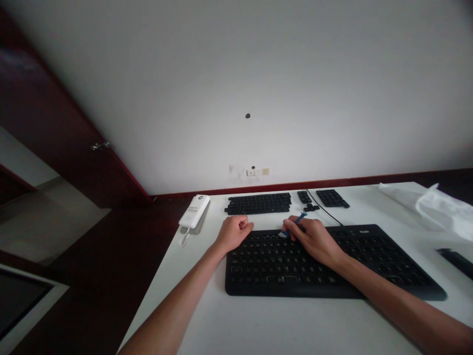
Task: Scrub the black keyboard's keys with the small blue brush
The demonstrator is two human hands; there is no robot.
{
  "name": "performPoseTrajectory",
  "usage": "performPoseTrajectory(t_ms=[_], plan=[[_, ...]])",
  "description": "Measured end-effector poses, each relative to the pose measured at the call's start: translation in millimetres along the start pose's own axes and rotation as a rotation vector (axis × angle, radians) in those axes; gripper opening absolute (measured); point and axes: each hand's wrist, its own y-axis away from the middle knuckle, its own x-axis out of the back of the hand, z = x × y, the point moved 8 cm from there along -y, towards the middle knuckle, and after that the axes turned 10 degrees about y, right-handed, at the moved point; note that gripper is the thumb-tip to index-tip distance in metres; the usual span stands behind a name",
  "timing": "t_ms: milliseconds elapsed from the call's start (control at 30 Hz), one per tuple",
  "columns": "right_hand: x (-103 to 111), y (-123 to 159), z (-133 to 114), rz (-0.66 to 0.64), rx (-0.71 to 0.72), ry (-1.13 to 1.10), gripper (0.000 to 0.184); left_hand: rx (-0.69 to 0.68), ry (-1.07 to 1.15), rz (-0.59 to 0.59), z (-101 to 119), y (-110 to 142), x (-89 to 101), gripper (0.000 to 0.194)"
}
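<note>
Evidently I'm looking at work partway along: the black keyboard (288,264) lies on the near side of the white table (266,325), its key sockets bare wherever I can see them. Its caps sit at the far side, a long block of keycaps (258,203) to the left, a number-pad block (331,198) to the right, small loose caps (310,207) between. So removal looks done to me, and no cap looks refitted; how much of the board has been gone over I cannot tell. My right hand (309,235) pinches a slim blue brush (302,216), its pale, frayed-looking tip down at the far rows. My left hand (232,232) is curled loosely at the far left corner, holding nothing that I can make out. The board is matt plastic, gridded with squarish sockets; a thin cable (325,212) curves behind it. Far right, a crumpled white sheet (432,207) looks filmy; far left lies a smooth, rounded white device (194,212) with a soft loop
</note>
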Motion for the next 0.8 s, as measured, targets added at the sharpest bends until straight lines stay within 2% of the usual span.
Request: performPoseTrajectory(t_ms=[400,633,800], plan=[[0.6,-0.8,1.5,0.018,0.011,-0.015,0.051,-0.008,0.007,-0.004,0.3,0.0,-0.7,0.043],[6.9,-2.1,5.7,0.121,0.011,-0.045,0.05,-0.007,0.008,-0.012,0.5,0.5,-1.2,0.042],[-0.7,-2.0,0.6,0.014,0.028,-0.013,0.05,-0.002,0.012,-0.017,-0.3,-0.1,-1.6,0.042]])
